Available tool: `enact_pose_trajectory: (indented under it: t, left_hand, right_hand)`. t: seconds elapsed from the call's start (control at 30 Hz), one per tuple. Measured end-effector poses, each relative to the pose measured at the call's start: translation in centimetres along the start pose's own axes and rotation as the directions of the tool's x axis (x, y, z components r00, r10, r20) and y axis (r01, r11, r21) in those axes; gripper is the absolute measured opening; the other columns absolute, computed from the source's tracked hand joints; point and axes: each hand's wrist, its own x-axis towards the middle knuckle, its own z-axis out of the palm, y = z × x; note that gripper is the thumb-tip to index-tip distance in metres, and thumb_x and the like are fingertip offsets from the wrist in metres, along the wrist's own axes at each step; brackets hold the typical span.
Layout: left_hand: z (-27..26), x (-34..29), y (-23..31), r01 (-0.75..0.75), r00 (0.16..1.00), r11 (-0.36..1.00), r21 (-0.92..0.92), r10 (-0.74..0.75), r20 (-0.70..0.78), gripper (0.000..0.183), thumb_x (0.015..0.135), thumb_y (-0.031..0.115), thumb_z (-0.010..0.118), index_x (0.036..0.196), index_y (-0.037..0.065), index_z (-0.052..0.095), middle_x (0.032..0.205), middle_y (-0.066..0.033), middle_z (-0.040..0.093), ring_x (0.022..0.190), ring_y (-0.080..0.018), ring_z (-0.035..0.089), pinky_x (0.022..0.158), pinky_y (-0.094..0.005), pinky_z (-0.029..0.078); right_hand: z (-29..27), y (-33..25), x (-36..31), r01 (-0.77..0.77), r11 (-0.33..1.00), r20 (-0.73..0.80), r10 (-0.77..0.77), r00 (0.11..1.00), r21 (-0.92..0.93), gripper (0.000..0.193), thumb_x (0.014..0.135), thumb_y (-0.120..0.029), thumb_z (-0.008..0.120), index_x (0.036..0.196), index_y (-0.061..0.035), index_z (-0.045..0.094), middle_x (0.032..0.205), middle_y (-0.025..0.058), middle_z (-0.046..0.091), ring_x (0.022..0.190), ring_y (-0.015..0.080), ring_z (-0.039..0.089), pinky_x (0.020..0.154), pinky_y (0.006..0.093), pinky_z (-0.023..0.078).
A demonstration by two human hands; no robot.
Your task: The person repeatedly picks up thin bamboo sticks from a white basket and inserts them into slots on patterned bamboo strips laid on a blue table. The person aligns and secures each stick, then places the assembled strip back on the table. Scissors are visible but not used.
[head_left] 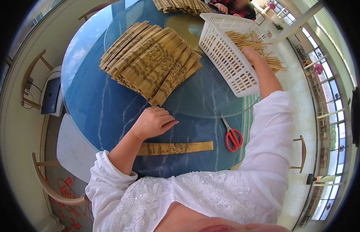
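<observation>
Sticks (pixel 246 39), thin and pale tan, lie in a loose heap in the white plastic basket (pixel 226 54) at the far right of the surface (pixel 87 100). The person's right hand (pixel 252 56) reaches over the basket's near right side to the heap; its fingers are hidden among rim and sticks, so I cannot tell whether its grip is wide, narrow or holding any. The left hand (pixel 155 120) is above the near middle, its grip narrow, fingers curled in loosely and thumb pointing right, with nothing seen in it.

Just beyond the left hand, a thick fanned pile of strips (pixel 149 58), tan with dark mottling, lies on the clear round turntable (pixel 195 89), left of the basket. One single strip (pixel 176 148) lies flat on the near side, crosswise, between the left hand and the person's body. To its right, apart from it, are scissors (pixel 234 140) with red handles nearest the person and blades pointing away. A second pile (pixel 180 5) lies at the far edge, near a co-worker's hand (pixel 222 7). Off to the left, a dark laptop (pixel 51 94) rests on a white seat.
</observation>
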Motion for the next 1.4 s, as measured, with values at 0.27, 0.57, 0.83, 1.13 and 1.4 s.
enact_pose_trajectory:
  t: [0.27, 0.57, 0.83, 1.13, 1.4]
  left_hand:
    - [0.3, 0.1, 0.0, 0.007, 1.0, 0.999, -0.041, -0.007, -0.001, 0.024, 0.082, 0.02, 0.077, 0.065, 0.01, 0.063, 0.059, -0.003, 0.053, 0.059, -0.0239, 0.059, 0.055, -0.0371, 0.048]
    - [-0.4, -0.2, 0.8, 0.099, 0.992, 0.991, -0.086, -0.105, -0.071, 0.016, 0.083, 0.024, 0.078, 0.08, 0.008, 0.074, 0.069, -0.0046, 0.065, 0.065, -0.0248, 0.064, 0.058, -0.0353, 0.051]
    - [0.0, 0.1, 1.7, 0.134, 0.944, 0.353, -0.926, -0.329, 0.011, 0.047, 0.097, 0.02, 0.067, 0.14, 0.006, 0.056, 0.114, -0.0115, 0.07, 0.091, -0.0182, 0.069, 0.077, -0.0292, 0.057]
    - [-1.8, 0.1, 7.9, 0.31, 0.852, 0.188, -0.932, -0.49, 0.184, 0.025, 0.1, 0.016, 0.061, 0.118, -0.002, 0.063, 0.103, -0.0131, 0.071, 0.093, -0.0216, 0.072, 0.085, -0.0355, 0.061]
    - [-3.2, -1.4, 9.5, 0.32, 0.749, 0.135, -0.938, -0.642, 0.164, 0.018, 0.098, 0.018, 0.065, 0.102, 0.0, 0.062, 0.092, -0.0094, 0.07, 0.085, -0.019, 0.072, 0.08, -0.0331, 0.062]
  right_hand:
    - [-2.4, 3.1, -1.8, -0.31, 0.891, -0.528, 0.097, 0.844, -0.333, 0.031, 0.095, -0.034, 0.059, 0.11, -0.0104, 0.073, 0.098, 0.0167, 0.072, 0.084, 0.0326, 0.07, 0.074, 0.0437, 0.053]
    - [-1.1, -10.6, -21.4, 0.336, 0.855, -0.692, 0.037, 0.721, 0.395, 0.029, 0.096, -0.027, 0.064, 0.114, -0.0046, 0.072, 0.091, 0.009, 0.073, 0.077, 0.0206, 0.069, 0.069, 0.0325, 0.053]
    - [9.2, -17.6, -34.3, -0.046, 0.279, 0.13, -0.29, 0.948, 0.959, 0.027, 0.098, -0.023, 0.066, 0.111, 0.0, 0.071, 0.086, 0.0046, 0.07, 0.071, 0.009, 0.064, 0.066, 0.024, 0.055]
    - [14.1, -19.1, -38.3, -0.221, 0.045, 0.219, -0.426, 0.878, 0.974, 0.035, 0.102, -0.027, 0.058, 0.12, 0.0015, 0.064, 0.098, 0.0097, 0.07, 0.081, 0.0142, 0.069, 0.074, 0.0294, 0.06]
    - [12.4, -17.9, -39.0, 0.494, 0.845, -0.847, -0.1, 0.523, 0.205, 0.011, 0.089, -0.016, 0.073, 0.099, -0.0132, 0.078, 0.074, 0.0006, 0.045, 0.077, 0.0178, 0.051, 0.08, 0.03, 0.04]
